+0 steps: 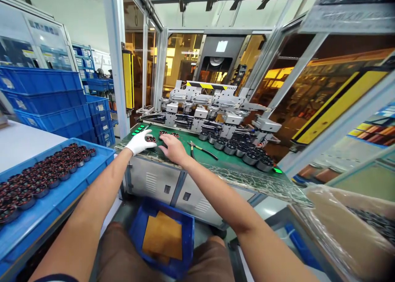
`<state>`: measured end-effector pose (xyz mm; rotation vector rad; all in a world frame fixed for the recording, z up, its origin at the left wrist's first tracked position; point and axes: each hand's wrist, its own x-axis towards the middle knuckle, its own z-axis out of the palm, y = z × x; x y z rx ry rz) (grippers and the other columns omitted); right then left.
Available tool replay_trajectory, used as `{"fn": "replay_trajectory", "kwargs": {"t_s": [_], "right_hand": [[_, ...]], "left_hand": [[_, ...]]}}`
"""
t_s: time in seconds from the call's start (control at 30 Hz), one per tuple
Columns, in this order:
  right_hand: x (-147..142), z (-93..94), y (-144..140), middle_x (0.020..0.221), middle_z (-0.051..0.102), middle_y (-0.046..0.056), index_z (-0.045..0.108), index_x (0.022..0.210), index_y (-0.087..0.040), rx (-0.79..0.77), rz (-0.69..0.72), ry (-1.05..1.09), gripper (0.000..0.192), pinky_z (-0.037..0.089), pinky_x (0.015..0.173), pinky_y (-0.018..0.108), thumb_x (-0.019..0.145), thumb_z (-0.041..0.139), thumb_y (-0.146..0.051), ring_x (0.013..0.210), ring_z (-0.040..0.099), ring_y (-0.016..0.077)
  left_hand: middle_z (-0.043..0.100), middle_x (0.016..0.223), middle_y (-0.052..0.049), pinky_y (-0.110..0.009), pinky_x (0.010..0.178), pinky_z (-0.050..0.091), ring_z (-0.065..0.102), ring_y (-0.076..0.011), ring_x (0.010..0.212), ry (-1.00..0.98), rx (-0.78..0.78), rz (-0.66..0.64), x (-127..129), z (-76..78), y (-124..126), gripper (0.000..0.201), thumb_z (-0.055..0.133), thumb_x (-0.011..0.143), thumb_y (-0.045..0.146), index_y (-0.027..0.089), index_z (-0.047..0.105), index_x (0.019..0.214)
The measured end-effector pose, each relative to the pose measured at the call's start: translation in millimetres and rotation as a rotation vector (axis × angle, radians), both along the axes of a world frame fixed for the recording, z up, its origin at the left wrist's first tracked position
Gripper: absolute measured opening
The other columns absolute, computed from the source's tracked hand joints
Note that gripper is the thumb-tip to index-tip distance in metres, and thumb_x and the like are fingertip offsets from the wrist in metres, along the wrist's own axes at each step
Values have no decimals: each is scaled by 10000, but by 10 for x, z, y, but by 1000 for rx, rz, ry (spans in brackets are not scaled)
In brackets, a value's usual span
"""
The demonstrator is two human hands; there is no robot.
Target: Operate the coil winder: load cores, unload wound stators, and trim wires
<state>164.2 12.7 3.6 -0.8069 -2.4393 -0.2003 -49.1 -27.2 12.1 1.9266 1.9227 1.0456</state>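
Both arms reached forward over the green work surface (216,160) of a machine station. The left hand (139,142), in a white glove, lay at the near left of that surface with its fingers curled around a small round copper-wound stator (151,139); the part sat at the fingertips, resting on the green top, and whether it was truly pinched or only touched could not be told. The right hand (173,147) was bare, palm down and fingers loosely spread, pressed flat on the surface just beside the left one, with nothing visibly held under it. Two more small wound parts (168,133) lay just beyond the fingers, near a row of green buttons (138,129) at the left edge. A pair of pliers (200,149) with dark handles lay on the green top just right of the right hand, apart from it. Further right, a curved line of larger round stators (243,150) ran along the front of the grey clamping fixtures (212,109). To the person's left, a shallow blue tray (101,160) held many rows of the same copper-wound parts, well apart from both hands. Stacked blue crates (43,96) stood behind it. Below, between the knees, a blue bin (185,232) held sheets of brown cardboard (162,236). At the lower right lay a bag of clear plastic film (345,224).
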Motion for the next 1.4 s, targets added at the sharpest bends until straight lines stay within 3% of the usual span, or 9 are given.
{"fn": "replay_trajectory", "kwargs": {"t_s": [0.17,0.33,0.5,0.6,0.77,0.93,1.17,1.27,1.4], "right_hand": [[-159,20,12,1107,688,106,673,1122,-167,-50,-37,-142,218,502,860,332,927,652,-264,1109,553,268],[-12,26,78,982,682,155,686,979,-126,-58,-135,-207,129,480,829,343,934,620,-227,987,593,279],[97,63,98,1185,583,181,635,1175,-125,-33,-243,-146,323,485,803,349,927,662,-330,1053,566,303],[99,97,95,1208,552,190,650,1170,-120,-48,-270,-117,266,482,787,351,927,624,-226,1033,569,304],[-38,117,3,1202,619,123,657,1222,-151,-100,-131,-109,279,449,941,287,1002,498,-218,1098,575,221],[-164,108,-14,1011,721,46,744,1057,-199,-211,-9,-203,189,462,819,245,942,598,-230,945,647,189],[135,116,73,987,719,73,768,927,-167,-202,108,-231,212,450,840,270,831,591,-101,951,646,215],[298,109,149,987,707,52,763,979,-189,-185,113,-157,198,457,847,259,866,611,-133,946,640,191],[426,73,360,1129,642,109,695,1169,-153,-124,-18,57,277,472,921,318,954,618,-309,1061,591,224]], "left_hand": [[677,1304,-84,-343,1074,469,639,-255,1184,28,12,-42,60,38,-27,688,764,696,487,165,632,1290],[720,1191,-63,-353,1042,485,658,-257,1099,57,-1,-19,91,70,-75,536,755,702,453,182,701,1162],[739,1129,-42,-342,989,516,672,-253,1050,40,-30,-27,51,97,-86,499,764,666,386,185,717,1120],[749,1112,-17,-329,983,518,675,-248,1053,32,-54,-63,11,127,-104,488,768,637,349,195,727,1098],[751,1121,-20,-337,1010,505,669,-250,1077,32,-52,-89,-19,146,-132,510,758,630,342,181,725,1112],[737,1170,-46,-350,1016,504,667,-258,1084,24,-38,-94,-30,102,-106,591,748,652,423,167,703,1183],[731,1184,-36,-340,1031,492,660,-265,1115,48,-56,-81,-42,47,-28,609,739,663,479,182,704,1194],[721,1221,-39,-341,1051,480,651,-268,1148,100,-83,-92,-69,152,-60,634,734,670,512,199,693,1220],[607,1416,-83,-318,1052,476,607,-259,1246,204,-105,-103,-25,509,24,856,676,724,617,190,511,1447]]}}
